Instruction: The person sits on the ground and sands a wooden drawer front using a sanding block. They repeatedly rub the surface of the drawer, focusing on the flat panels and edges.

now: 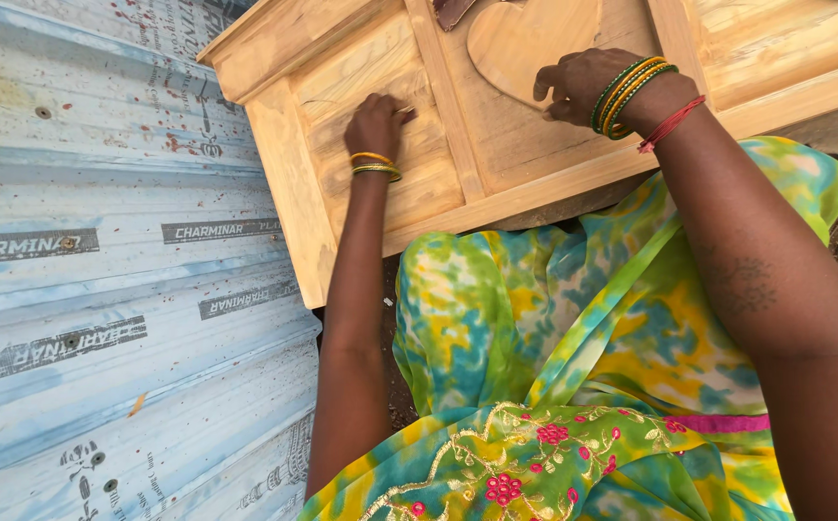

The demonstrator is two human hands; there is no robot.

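1. A pale, unfinished wooden door panel (496, 145) lies flat before the person, its grain running in long yellow and tan streaks. Raised rails and stiles frame sunken rectangular fields, and the outer edge at the left is a thick square-cut board.

2. The left hand (378, 123) rests in the sunken field near the panel's left side. Its fingers are curled together into a loose fist, pressed down on the wood, with something small pinched under the fingertips; what it is cannot be made out.

3. Thin gold and green bangles (375, 166) ring the left wrist.

4. The right hand (581, 85) lies on the middle field, fingers bent and close together, touching the lower right edge of a carved heart (527, 43). Whether it grips anything there cannot be told.

5. The heart is a smooth, rounded relief of the same pale wood, standing proud of the field, its point aimed toward the person.

6. Green and gold bangles (628, 92) and a red thread (670, 123) sit on the right wrist.

7. A dark brown piece (453, 10) shows at the top edge, just beside the heart; it is cut off by the frame.

8. A soft draped cloth (573, 367), tie-dyed in yellow, green and blue with pink floral embroidery and gold trim, covers the lap below the panel.

9. Corrugated sheeting (101, 270), grey-blue, ridged and speckled with reddish spots, lies to the left, touching the panel's edge.
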